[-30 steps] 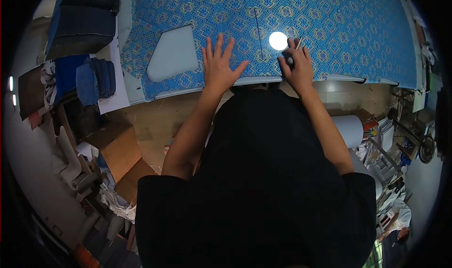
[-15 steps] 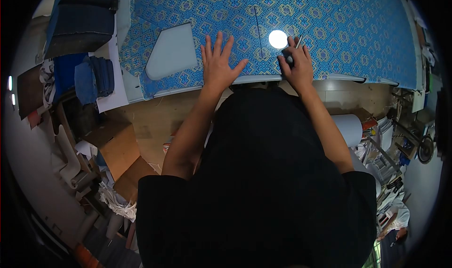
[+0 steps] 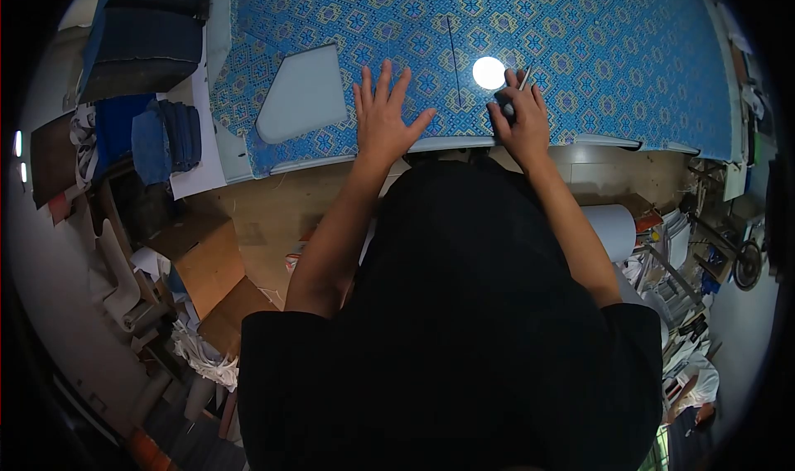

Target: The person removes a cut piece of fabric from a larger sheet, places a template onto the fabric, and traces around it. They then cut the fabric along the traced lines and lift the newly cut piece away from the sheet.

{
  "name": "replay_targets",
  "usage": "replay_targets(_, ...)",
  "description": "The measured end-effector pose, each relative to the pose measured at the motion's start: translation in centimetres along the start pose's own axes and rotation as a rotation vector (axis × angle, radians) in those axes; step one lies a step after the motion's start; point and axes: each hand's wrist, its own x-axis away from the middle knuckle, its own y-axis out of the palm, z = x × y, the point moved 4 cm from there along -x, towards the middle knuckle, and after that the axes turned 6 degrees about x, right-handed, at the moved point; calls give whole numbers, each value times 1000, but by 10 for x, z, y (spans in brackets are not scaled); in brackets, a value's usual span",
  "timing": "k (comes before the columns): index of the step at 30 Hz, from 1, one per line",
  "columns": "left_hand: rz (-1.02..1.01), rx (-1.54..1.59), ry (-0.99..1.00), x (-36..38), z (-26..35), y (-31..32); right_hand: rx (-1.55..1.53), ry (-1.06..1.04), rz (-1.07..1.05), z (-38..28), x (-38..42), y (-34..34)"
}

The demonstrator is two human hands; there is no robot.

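While I view patterned blue fabric, the left hand rests there, spread and empty
Right hand: half-curled around a slim tool, lower end hidden; pale angular panel: beside left hand

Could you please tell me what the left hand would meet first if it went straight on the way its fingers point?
Ahead of the left hand, the way looks free to the picture's edge, apparently just blue cloth; the pale panel lies to its left.
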Motion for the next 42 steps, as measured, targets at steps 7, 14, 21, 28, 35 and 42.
replay_targets(7, 3, 8, 6, 0, 0, 1, 2, -1, -2, 0, -1, 0)
replay_targets(14, 6, 15, 0, 0, 1, 0, 11, 7, -13, 1, -1, 1)
replay_targets(21, 9, 9, 9, 1, 1, -1, 1, 27, -50, -1, -1, 0)
replay_targets(28, 12, 2, 14, 0, 1, -1, -5, 12, -32, 0, -1, 0)
replay_targets(35, 28, 48, 22, 1, 0, -3, -6, -4, -8, 0, 1, 0)
replay_targets(42, 24, 46, 19, 0, 0, -2, 11, -7, -7, 1, 0, 1)
